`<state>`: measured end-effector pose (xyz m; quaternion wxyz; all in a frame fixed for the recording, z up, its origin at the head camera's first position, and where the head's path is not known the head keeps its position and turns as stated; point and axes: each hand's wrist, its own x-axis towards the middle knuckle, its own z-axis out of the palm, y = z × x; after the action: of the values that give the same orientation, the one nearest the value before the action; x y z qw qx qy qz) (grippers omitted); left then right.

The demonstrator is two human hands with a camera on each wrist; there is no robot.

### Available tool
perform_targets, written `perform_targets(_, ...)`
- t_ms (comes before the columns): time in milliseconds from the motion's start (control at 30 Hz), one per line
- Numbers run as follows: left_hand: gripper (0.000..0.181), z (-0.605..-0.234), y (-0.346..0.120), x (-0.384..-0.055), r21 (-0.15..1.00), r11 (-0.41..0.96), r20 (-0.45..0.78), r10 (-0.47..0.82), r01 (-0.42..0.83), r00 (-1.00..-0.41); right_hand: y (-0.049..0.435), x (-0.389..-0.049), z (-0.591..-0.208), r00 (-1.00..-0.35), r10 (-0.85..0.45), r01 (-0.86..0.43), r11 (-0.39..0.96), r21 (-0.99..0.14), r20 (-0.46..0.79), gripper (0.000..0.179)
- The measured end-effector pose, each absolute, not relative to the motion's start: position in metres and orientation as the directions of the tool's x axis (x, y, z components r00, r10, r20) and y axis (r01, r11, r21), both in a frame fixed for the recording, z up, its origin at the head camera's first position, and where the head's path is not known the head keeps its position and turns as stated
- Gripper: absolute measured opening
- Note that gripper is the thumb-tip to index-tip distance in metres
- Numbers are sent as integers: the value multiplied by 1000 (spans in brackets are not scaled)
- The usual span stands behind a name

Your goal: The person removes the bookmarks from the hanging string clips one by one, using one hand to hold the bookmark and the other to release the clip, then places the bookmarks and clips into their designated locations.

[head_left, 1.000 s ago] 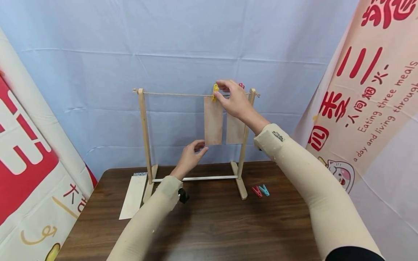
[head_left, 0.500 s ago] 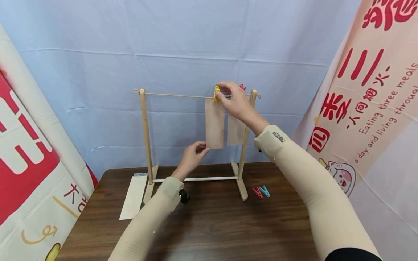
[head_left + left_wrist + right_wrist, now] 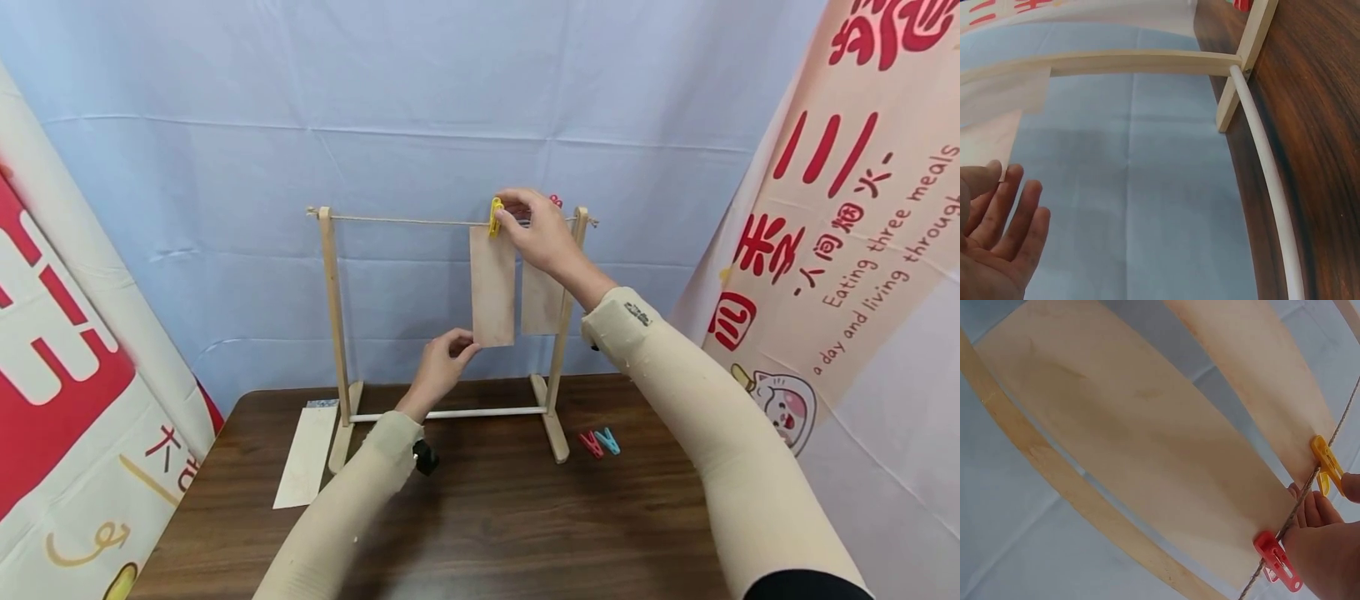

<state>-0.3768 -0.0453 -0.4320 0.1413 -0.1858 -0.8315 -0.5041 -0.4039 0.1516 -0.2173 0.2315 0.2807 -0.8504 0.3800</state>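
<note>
A pale rectangular card (image 3: 492,287) hangs from a string (image 3: 405,220) stretched between two wooden posts. At its top edge sits a yellow clothespin (image 3: 495,217), which my right hand (image 3: 542,237) holds between thumb and fingers. Below, my left hand (image 3: 441,371) pinches the card's lower left corner; the left wrist view shows the thumb and a finger on that corner (image 3: 1002,169), other fingers spread. Another card (image 3: 542,300) hangs to the right, clipped by a red clothespin (image 3: 1277,561) in the right wrist view. My right hand partly covers its top in the head view.
The wooden stand (image 3: 332,308) has a white lower bar (image 3: 487,412) and feet on the dark table (image 3: 525,533). A pale card (image 3: 306,458) lies at the left. Red (image 3: 590,443) and blue (image 3: 607,440) clothespins lie at the right. Cloth (image 3: 420,83) hangs behind.
The hanging card's lower end and my left hand have moved slightly down. My right hand stays at the yellow clothespin.
</note>
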Motion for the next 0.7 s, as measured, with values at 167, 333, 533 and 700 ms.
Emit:
perform_targets(167, 17, -434, -48, -377, 793, 400, 444, 141, 461, -885, 150, -407, -219, -734, -297, -659, 527, -536, 611, 39)
perform_targets(333, 15, -433, -49, -376, 799, 386, 448, 132, 462, -884, 151, -409, -220, -738, -289, -657, 513, -553, 610, 38)
perform_targets(533, 16, -433, -50, -373, 805, 368, 448, 137, 466, -883, 152, -410, -222, -724, -285, -671, 504, -544, 628, 35)
perform_targets(700, 17, -434, -50, -372, 797, 377, 459, 131, 472, -879, 152, -410, -223, -713, -275, -681, 492, -543, 645, 33)
